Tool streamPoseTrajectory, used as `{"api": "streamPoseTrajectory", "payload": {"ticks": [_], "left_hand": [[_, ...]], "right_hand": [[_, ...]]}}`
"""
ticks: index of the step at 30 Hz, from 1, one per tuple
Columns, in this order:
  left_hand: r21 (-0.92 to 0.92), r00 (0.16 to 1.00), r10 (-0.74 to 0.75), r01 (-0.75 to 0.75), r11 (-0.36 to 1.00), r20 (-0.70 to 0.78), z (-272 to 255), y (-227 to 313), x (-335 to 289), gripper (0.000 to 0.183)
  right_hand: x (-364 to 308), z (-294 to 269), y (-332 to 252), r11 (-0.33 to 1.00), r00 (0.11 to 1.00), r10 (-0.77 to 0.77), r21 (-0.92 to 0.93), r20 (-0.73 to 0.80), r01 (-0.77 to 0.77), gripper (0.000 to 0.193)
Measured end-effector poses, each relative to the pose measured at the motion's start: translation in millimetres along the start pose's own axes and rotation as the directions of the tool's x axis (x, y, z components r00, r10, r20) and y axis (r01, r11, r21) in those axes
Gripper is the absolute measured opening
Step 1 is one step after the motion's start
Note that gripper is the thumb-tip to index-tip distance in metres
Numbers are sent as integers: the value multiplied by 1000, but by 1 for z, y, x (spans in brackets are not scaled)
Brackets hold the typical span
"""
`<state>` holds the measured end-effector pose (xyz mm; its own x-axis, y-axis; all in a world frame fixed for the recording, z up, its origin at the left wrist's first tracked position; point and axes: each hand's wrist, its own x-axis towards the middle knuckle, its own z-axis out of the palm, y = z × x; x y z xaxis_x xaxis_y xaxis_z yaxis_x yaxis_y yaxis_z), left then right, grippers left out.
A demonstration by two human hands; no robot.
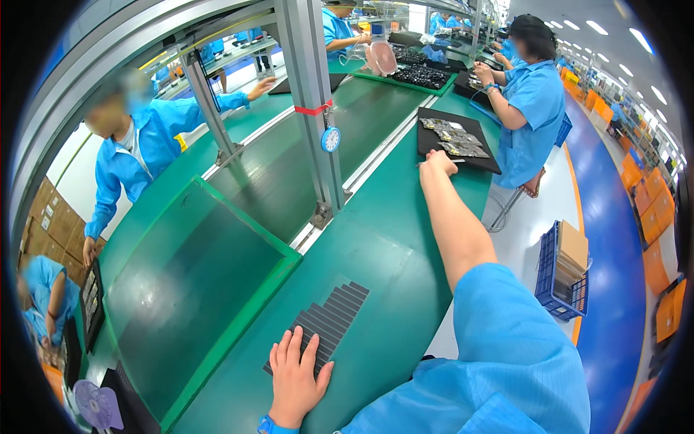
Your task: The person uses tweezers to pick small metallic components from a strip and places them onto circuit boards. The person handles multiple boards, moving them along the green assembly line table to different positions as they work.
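My left hand (pixel 298 380) lies flat with its fingers spread over the near end of a set of dark flat strips (pixel 334 316). The strips sit side by side on the green bench, their ends stepped. With the arm stretched far forward, my right hand (pixel 438 163) has its fingers curled at the near left corner of a black tray (pixel 481 137), apparently gripping it. Grouped on that tray are several small silvery and yellowish flat parts (pixel 454 136). The fingers hide the exact contact.
A green-framed panel (pixel 195 282) lies left of the strips. A metal post (pixel 311 108) with a blue round tag rises mid-bench. A co-worker (pixel 535 101) stands at the far right, another (pixel 137 159) across the bench. A blue crate (pixel 560 289) with cardboard stands on the right.
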<state>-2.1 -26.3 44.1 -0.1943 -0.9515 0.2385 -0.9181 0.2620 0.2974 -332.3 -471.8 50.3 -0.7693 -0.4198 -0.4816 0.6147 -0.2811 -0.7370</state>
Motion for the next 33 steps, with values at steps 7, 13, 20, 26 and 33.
{"api": "streamPoseTrajectory", "payload": {"ticks": [7,13,20,26,33], "left_hand": [[-24,1000,5,-5,1000,15,-5,5,2,54],[-18,1000,3,-3,1000,18,-1,6,7,53],[-50,1000,8,-9,999,-23,-7,-1,5,53],[-30,993,20,-23,999,-117,11,-6,-8,51],[26,996,-22,25,999,-91,21,9,-17,49]], "right_hand": [[7,27,22,947,927,244,135,285,-291,17],[11,-1,14,909,724,413,-212,552,-358,26],[20,-50,-27,861,401,244,-8,883,-508,31],[-147,-111,-27,828,-79,462,-462,883,-317,36],[-272,-168,19,745,-92,644,-649,760,-152,30]]}}
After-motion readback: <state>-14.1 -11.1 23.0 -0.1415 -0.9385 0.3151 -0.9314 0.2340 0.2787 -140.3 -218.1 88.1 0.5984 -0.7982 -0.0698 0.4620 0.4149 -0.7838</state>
